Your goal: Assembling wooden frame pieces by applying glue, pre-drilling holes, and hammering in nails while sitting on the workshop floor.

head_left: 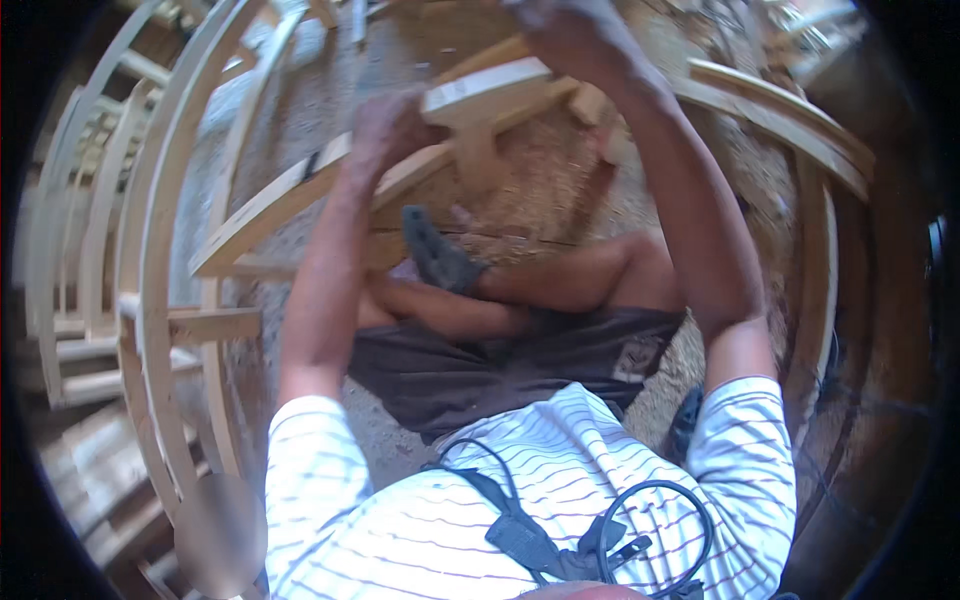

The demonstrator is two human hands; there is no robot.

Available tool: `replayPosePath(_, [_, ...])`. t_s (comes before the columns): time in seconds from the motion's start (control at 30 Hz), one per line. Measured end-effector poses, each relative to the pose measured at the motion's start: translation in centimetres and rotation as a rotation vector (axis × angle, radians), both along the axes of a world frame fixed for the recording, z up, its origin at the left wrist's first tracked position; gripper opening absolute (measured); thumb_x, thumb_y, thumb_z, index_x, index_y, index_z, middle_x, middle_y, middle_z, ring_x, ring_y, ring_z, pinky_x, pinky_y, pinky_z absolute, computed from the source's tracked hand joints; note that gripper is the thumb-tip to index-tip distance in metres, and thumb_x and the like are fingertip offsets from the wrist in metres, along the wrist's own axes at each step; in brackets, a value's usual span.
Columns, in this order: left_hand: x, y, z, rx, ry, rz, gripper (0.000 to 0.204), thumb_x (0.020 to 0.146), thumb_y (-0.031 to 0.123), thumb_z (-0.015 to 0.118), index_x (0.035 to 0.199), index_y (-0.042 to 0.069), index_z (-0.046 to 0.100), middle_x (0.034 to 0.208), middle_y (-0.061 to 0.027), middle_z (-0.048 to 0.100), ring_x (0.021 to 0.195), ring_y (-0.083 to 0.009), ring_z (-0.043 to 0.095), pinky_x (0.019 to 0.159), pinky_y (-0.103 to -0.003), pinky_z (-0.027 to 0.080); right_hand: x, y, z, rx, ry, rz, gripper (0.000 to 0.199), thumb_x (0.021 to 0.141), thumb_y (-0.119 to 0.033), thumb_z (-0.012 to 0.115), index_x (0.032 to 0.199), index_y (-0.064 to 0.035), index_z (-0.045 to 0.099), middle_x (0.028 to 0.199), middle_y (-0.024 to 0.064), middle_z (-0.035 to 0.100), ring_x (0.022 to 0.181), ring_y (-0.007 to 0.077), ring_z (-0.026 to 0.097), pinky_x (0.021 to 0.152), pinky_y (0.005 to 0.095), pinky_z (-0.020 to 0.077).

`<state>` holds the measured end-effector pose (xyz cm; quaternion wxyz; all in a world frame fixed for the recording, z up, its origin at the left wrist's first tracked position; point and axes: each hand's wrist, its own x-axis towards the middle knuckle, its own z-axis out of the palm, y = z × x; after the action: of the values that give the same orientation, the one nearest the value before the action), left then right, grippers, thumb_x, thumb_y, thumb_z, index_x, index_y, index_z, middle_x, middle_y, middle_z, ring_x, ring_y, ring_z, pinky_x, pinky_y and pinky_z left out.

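A pale wooden beam [490, 88] slants across in front of me, from lower left to upper right, with a dark mark on its left part. My left hand [393, 128] is closed over the beam near its middle, the fingers wrapped round it. At the top edge, above the beam's right end, my right hand [570, 38] is raised. Motion smears it and the frame cuts it off, so its fingers and anything in them cannot be made out. A short wood block [478, 158] sits below the beam, against a second, lower timber [415, 172].
Sawdust and shavings [540, 190] cover the ground by my crossed legs. Wooden frames [160, 230] stand close on the left, and more timber rails [780, 115] run along the right. A dark shoe [687, 420] lies near my right hip. Cables [655, 490] hang on my chest.
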<state>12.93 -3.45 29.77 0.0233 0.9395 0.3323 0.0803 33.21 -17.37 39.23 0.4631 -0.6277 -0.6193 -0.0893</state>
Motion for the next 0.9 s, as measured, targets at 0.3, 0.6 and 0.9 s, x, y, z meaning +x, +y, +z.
replayPosePath(0.3, [1.2, 1.0, -1.6, 0.078, 0.054, 0.054, 0.062, 0.07, 0.052, 0.085, 0.112, 0.008, 0.072, 0.096, -0.0207, 0.074, 0.09, -0.0367, 0.072, 0.078, -0.048, 0.055, 26.5, -37.7, -33.7, -1.123, 0.238, -1.006, 0.055, 0.087, -0.045, 0.063, 0.122, -0.0031, 0.065, 0.117, 0.0294, 0.067, 0.112, 0.0482, 0.062, 0.097, 0.0538, 0.0486])
replayPosePath(0.6, [0.6, 1.7, -1.6, 0.096, 0.131, 0.035, 0.062, 0.071, 0.057, 0.083, 0.106, 0.007, 0.072, 0.093, -0.019, 0.073, 0.089, -0.0376, 0.071, 0.078, -0.048, 0.055, 27.5, -39.7, -41.0, -0.687, 0.401, -1.138, 0.038, 0.085, -0.039, 0.072, 0.101, -0.0046, 0.069, 0.086, 0.0195, 0.069, 0.086, 0.0371, 0.068, 0.076, 0.0491, 0.0504])
replayPosePath(0.9, [1.0, -0.7, 0.4, 0.044, 0.031, 0.035, 0.054, 0.069, 0.046, 0.086, 0.103, 0.005, 0.073, 0.084, -0.0191, 0.072, 0.081, -0.0348, 0.073, 0.073, -0.045, 0.057, 12.1, -26.8, -19.3, 0.034, 0.865, -0.472, 0.038, 0.1, -0.018, 0.063, 0.134, -0.0046, 0.056, 0.085, 0.005, 0.061, 0.064, 0.0095, 0.058, 0.053, 0.024, 0.0475])
